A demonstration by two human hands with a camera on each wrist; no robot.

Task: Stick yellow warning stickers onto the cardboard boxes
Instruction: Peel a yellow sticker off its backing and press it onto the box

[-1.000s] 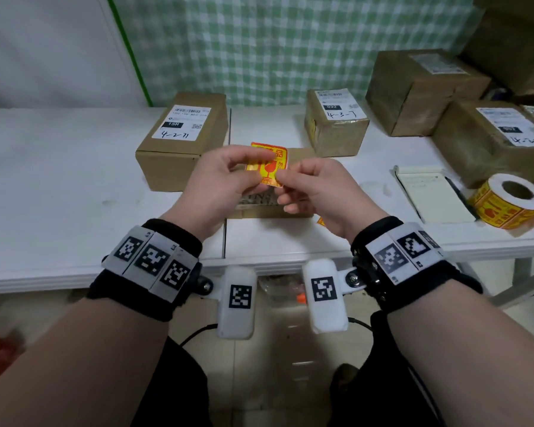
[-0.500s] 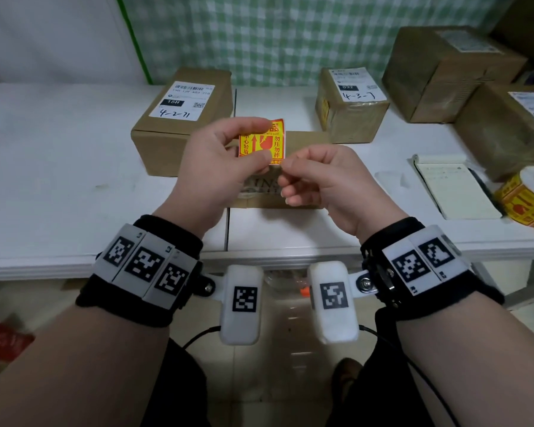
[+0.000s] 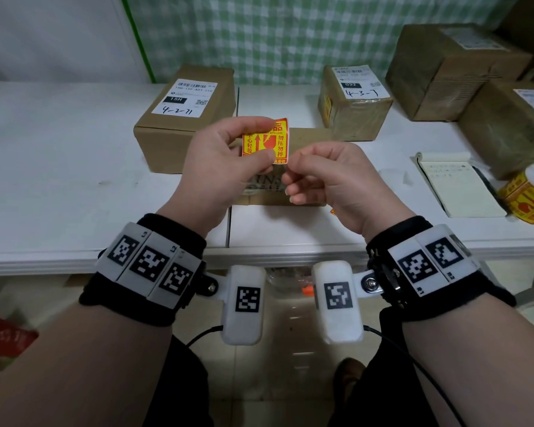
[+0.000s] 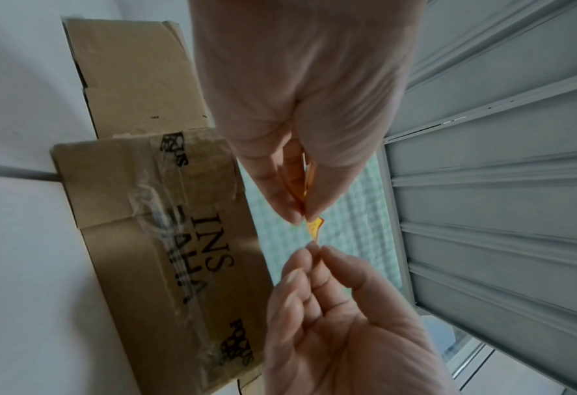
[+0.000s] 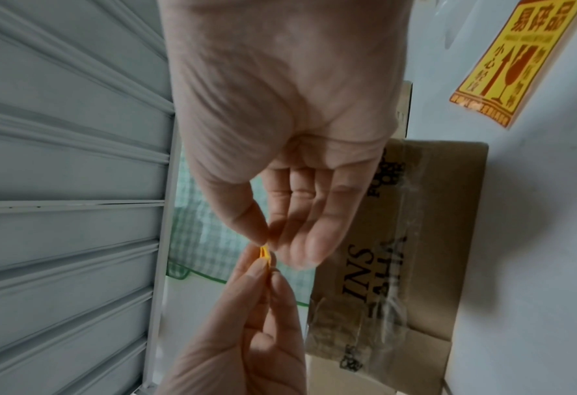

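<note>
Head view first: the left hand [image 3: 216, 158] pinches a yellow warning sticker [image 3: 267, 141] between thumb and forefinger, printed face toward the camera, raised above the taped box [image 3: 302, 143] that lies on the white table [image 3: 59, 180]. The sticker stands upright, long axis roughly vertical, top tipped slightly right. The right hand [image 3: 330, 180] nips its lower right corner, probably to split the backing from the adhesive layer, which would explain holding it in the air rather than on cardboard. A sticker roll [image 3: 530, 198] sits at the far right beside a notepad [image 3: 457, 183]; other labelled boxes stand behind.

Left wrist view: the sticker [image 4: 313, 227] shows edge-on, thin and slightly curled, clamped between the left thumb and finger, with the right hand's [image 4: 340, 320] fingertips closed on its free end. The taped box [image 4: 165, 240] lies directly beneath, seemingly the intended target.

Right wrist view: only a sliver of sticker [image 5: 264, 252] appears between the two pinches. A second sticker [image 5: 516, 58] lies flat on the table beside the box [image 5: 415, 240].
</note>
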